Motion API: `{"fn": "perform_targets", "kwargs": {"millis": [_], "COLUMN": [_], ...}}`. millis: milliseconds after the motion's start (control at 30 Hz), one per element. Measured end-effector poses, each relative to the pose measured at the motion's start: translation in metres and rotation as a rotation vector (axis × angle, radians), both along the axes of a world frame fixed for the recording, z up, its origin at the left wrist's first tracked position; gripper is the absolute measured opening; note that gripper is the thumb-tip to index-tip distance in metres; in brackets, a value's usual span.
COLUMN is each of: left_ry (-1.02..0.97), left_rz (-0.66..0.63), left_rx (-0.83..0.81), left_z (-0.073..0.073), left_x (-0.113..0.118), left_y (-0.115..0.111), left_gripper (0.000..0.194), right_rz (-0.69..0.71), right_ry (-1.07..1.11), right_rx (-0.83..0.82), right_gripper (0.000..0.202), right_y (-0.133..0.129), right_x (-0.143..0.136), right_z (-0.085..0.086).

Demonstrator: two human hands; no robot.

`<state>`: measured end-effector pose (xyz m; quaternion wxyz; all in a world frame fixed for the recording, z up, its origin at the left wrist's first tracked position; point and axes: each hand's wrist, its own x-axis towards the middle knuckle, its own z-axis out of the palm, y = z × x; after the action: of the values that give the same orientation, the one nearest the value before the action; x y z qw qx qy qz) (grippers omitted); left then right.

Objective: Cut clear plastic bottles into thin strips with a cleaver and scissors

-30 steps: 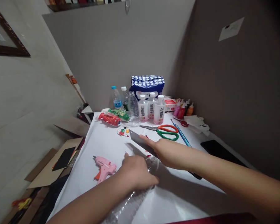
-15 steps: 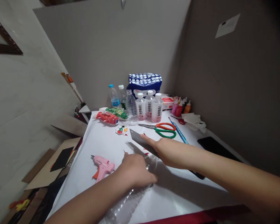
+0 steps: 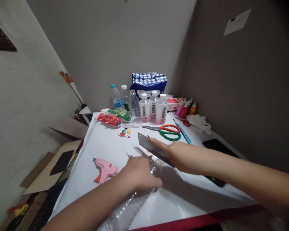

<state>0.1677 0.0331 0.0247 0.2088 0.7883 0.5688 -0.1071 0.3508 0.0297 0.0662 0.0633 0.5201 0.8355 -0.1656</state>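
Wrapped round a clear plastic bottle [image 3: 135, 205] near the table's front is my left hand [image 3: 142, 175]; the bottle lies on its side, neck pointing away to the right. My right hand [image 3: 180, 157] grips a grey knife [image 3: 151, 147], its flat blade slanting over the bottle's neck end. The knife's handle is hidden in my fingers. Left of my left hand lies a pink glue gun [image 3: 106, 169]. Beyond the blade are scissors [image 3: 170, 131] with orange and green handles.
Several upright bottles [image 3: 148, 109] stand at the back before a blue package [image 3: 149, 84]. Red [image 3: 110, 119] and green [image 3: 119, 114] fish-shaped items lie left, near a paint palette [image 3: 124, 132]. Blue brushes [image 3: 184, 133], paint bottles [image 3: 186, 109] and a black phone [image 3: 219, 146] are at right.
My right hand has moved the knife slightly to the right. My left hand keeps its hold on the bottle. The whole view has shifted a little.
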Motion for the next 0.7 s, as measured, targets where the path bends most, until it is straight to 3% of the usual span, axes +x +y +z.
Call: {"fn": "perform_targets", "kwargs": {"millis": [133,367,433,600,700], "left_ry": [0.009,0.025,0.038,0.068,0.057], "left_rz": [0.041,-0.046,-0.065,-0.010,0.008], "left_rx": [-0.021,0.015,0.028,0.037,0.011], "left_z": [0.005,0.010,0.008,0.006,0.010], "left_x": [0.001,0.005,0.006,0.007,0.007], "left_y": [-0.002,-0.005,-0.004,-0.004,-0.006], "left_gripper": [0.047,0.049,0.051,0.047,0.044], "right_rz": [0.035,0.020,0.009,0.025,0.012], "right_ry": [0.023,-0.037,-0.058,0.004,0.053], "right_rx": [0.042,-0.023,-0.018,0.016,0.044], "right_gripper": [0.094,0.100,0.099,0.098,0.097], "right_y": [0.015,-0.028,-0.025,0.009,0.007], "right_x": [-0.019,0.040,0.032,-0.019,-0.019], "right_z": [-0.003,-0.003,0.001,0.004,-0.005]}}
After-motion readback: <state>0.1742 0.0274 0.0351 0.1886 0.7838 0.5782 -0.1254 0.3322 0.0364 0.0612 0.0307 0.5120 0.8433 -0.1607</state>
